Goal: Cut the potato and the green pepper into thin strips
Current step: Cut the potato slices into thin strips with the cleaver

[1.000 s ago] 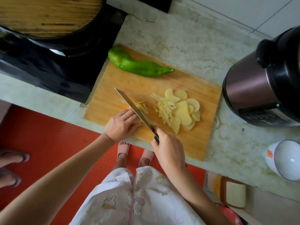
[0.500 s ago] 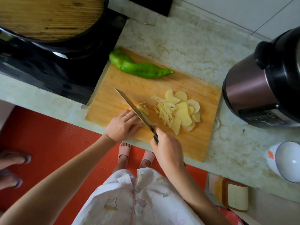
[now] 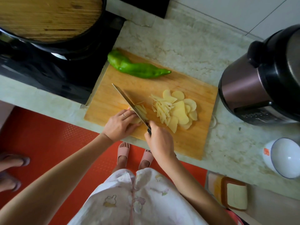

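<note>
Left hand (image 3: pixel 119 125) curled fingers over potato stack (image 3: pixel 137 121) on cutting board (image 3: pixel 186 143); right hand (image 3: pixel 159 142) gripped knife (image 3: pixel 128 101) handle, blade against stack. Beside blade lay cut strips (image 3: pixel 162 109) and slices (image 3: pixel 181 111); green pepper (image 3: pixel 138 69) whole at board's far edge.

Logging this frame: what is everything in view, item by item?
cutting board: one, tan wood, on counter
green pepper: one, green, board's far edge
potato slices: one pile, pale yellow, board's right
potato strips: one heap, pale yellow, beside slices
knife: one, steel, over board
pressure cooker: one, black and mauve, right of board
bowl: one, white, counter's right
wooden lid: one, brown, top left
left hand: one, holds potato stack beside knife
right hand: one, grips knife
</note>
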### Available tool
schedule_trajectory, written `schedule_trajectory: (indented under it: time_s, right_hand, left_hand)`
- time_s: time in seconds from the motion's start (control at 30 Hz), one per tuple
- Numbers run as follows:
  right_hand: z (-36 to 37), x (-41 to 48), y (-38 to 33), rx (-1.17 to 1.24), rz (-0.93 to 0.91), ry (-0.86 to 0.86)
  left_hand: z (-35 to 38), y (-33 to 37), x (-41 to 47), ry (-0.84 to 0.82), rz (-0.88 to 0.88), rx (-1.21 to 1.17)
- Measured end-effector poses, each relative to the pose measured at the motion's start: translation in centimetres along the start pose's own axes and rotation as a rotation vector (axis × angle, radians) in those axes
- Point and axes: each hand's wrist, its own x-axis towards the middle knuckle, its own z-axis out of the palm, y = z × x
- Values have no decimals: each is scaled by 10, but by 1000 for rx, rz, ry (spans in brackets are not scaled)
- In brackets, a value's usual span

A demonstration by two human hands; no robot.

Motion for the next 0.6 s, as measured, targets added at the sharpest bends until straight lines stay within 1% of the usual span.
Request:
schedule_trajectory:
  time_s: [0.2,0.33,0.6]
  right_hand:
    - [-11,-23,7,24,-34,35]
    - [-12,-24,9,25,-29,9]
    - [-14,-20,6,-6,-17,-21]
  left_hand:
    - [-5,2,-5,3,-1,-27]
    - [-3,3,-7,-15,-1,-35]
    - [-3,1,-6,12,4,-32]
